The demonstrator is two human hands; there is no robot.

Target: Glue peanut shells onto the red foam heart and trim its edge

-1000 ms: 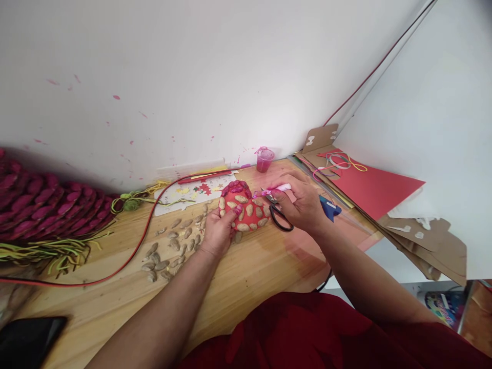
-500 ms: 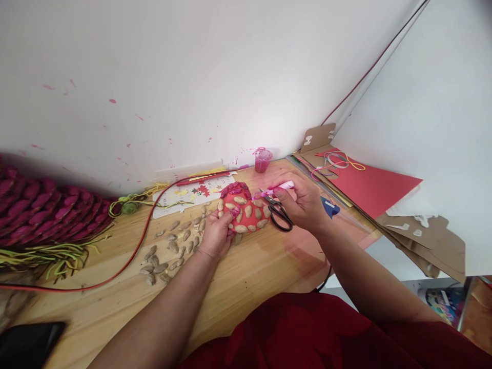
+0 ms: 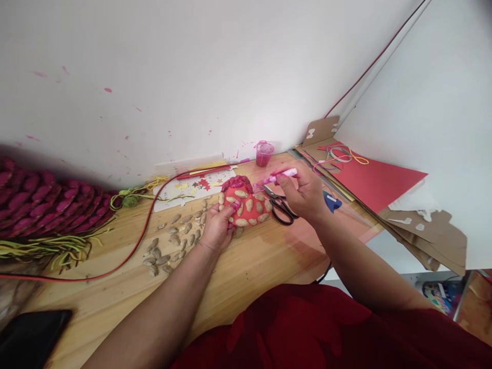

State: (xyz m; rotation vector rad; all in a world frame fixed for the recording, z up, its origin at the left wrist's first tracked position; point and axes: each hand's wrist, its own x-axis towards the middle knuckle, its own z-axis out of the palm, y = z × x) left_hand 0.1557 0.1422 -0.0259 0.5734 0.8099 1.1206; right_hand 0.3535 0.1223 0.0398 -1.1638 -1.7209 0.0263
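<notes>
My left hand is closed on the lower left side of a red craft piece with peanuts in their shells stuck over it. Its top edge is coated in wet-looking magenta paint. In my right hand is a paintbrush, its white handle stained pink. The brush's pink tip is close to the piece's upper right side; whether it touches I cannot tell. Black-handled scissors lie just below the right hand, beside the piece. Loose peanuts are scattered on the wooden table left of my left hand.
A clear cup of pink paint stands by the wall. A red cord crosses the table. Magenta-painted peanut rows with yarn fringe fill the left. Red card and cardboard are at right; a black phone-like object lies front left.
The camera view has tilted down slightly, so everything sits a little higher. My left hand keeps its grip on the piece, and the brush stays close to its upper right side.
</notes>
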